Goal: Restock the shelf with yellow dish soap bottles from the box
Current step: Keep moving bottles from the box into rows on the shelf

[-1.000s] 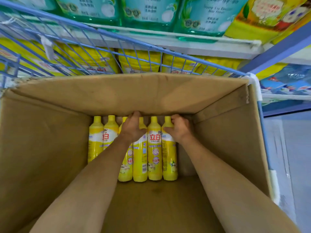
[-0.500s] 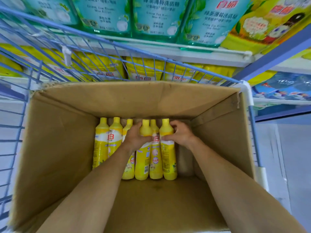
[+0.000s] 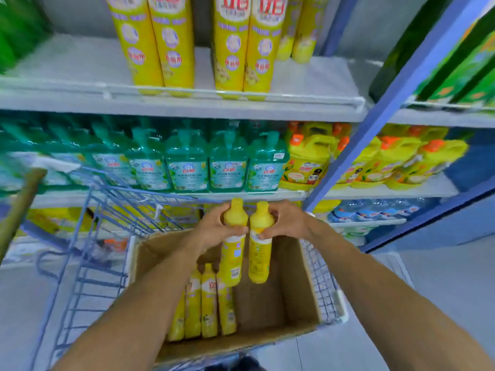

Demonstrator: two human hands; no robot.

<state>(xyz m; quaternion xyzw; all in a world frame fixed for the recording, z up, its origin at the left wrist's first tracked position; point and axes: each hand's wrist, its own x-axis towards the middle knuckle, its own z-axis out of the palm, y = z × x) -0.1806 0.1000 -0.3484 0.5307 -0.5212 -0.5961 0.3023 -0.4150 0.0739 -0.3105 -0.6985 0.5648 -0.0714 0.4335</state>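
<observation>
top-shelf yellow bottles [image 3: 255, 49]: red "立白" | boxed yellow bottle [image 3: 209, 303]: red "立" | teal pump bottles [image 3: 187, 167]: labels illegible

Top-shelf yellow bottles [image 3: 150, 44] cut off above, green bottles [image 3: 16, 30] blurred; boxed bottles [image 3: 209, 303] partly behind left forearm [image 3: 144, 295]

Bright, even store light in a wide-angle view, softened by motion blur.
No hard shadows or glare; the box [image 3: 294, 285] is dimmer inside. Blur is worst on the green bottles [image 3: 16, 30] at upper left and along the right edge. The blue upright [image 3: 388, 103] slants with lens distortion. The two yellow bottles [image 3: 235, 218] at centre are clearest.
</observation>
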